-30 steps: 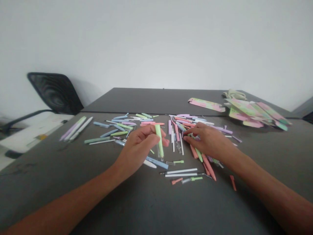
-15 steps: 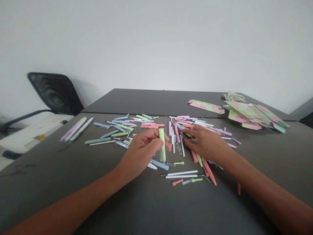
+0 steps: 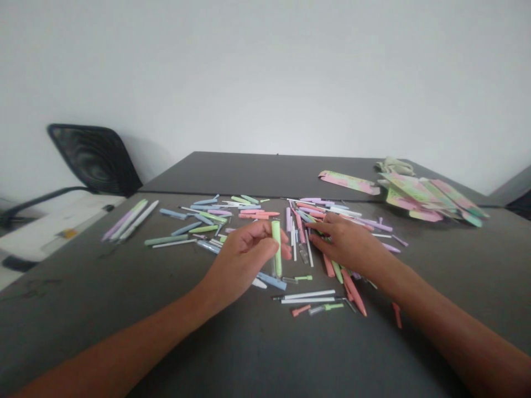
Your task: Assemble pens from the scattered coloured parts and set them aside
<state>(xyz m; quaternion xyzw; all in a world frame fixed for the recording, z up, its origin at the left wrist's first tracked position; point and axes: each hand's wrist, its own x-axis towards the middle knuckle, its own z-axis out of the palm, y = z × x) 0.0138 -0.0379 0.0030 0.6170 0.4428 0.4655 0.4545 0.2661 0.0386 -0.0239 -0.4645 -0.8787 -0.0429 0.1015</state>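
Note:
My left hand (image 3: 243,254) is closed around a light green pen barrel (image 3: 276,247), held nearly upright just above the dark table (image 3: 257,348). My right hand (image 3: 346,240) rests palm down on a heap of pastel pen parts (image 3: 315,213), its fingertips curled and pinching among them; what they grip is too small to make out. White refills (image 3: 309,294) and short green and pink caps (image 3: 321,308) lie in front of both hands. More barrels in blue, green and pink (image 3: 199,221) are scattered to the left.
A bundle of lilac, green and white pens (image 3: 128,219) lies at the far left. Flattened green and pink cartons (image 3: 423,193) are piled at the back right. A black mesh chair (image 3: 93,160) stands beyond the table's left edge.
The right hand has slid slightly left over the heap. The left hand keeps the green barrel, shifted a little to the right.

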